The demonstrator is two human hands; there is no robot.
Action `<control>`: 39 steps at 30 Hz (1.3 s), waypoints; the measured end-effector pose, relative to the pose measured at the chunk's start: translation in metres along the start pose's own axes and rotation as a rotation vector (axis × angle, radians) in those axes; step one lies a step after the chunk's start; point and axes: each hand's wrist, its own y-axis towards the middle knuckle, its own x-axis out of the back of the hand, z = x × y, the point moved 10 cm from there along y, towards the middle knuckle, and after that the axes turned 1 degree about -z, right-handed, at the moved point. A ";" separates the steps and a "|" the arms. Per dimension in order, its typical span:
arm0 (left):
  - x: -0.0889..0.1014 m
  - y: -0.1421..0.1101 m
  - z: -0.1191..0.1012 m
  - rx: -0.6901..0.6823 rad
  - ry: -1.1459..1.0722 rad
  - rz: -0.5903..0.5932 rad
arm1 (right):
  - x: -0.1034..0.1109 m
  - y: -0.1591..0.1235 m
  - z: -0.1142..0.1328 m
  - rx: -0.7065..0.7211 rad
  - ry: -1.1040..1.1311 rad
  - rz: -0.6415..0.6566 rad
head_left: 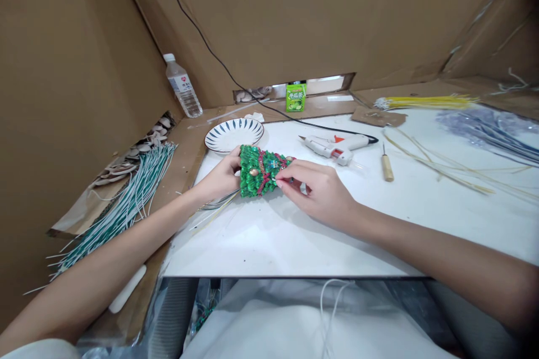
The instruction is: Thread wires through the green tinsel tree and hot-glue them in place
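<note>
A green beaded Christmas tree (pixel 257 173) with red strands and a few gold beads lies sideways above the white tabletop. My left hand (pixel 227 175) grips its wide end, with part of the fingers hidden behind the beads. At the narrower end, my right hand (pixel 322 189) pinches thumb and forefinger together against the tree's surface. Whatever sits between those fingertips is too small to make out. Thin loose wires (pixel 217 203) stretch out below my left hand.
Behind the hands stand a striped plate (pixel 234 133), a glue gun (pixel 330 148) and an awl (pixel 386 165). Green-and-white wires (pixel 126 202) lie at left, near a water bottle (pixel 184 87). Yellow strands (pixel 429 102) and a green packet (pixel 295 97) are at the back. Cardboard walls (pixel 295 17) surround the table.
</note>
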 end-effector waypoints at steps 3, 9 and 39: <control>0.000 0.000 0.002 0.013 -0.019 0.000 | -0.001 0.000 0.001 0.011 -0.018 -0.001; -0.001 0.000 0.003 0.012 0.009 0.000 | 0.002 -0.001 0.002 0.056 -0.019 -0.045; -0.010 -0.003 0.012 0.075 -0.106 0.054 | 0.006 0.000 0.000 -0.006 0.054 -0.014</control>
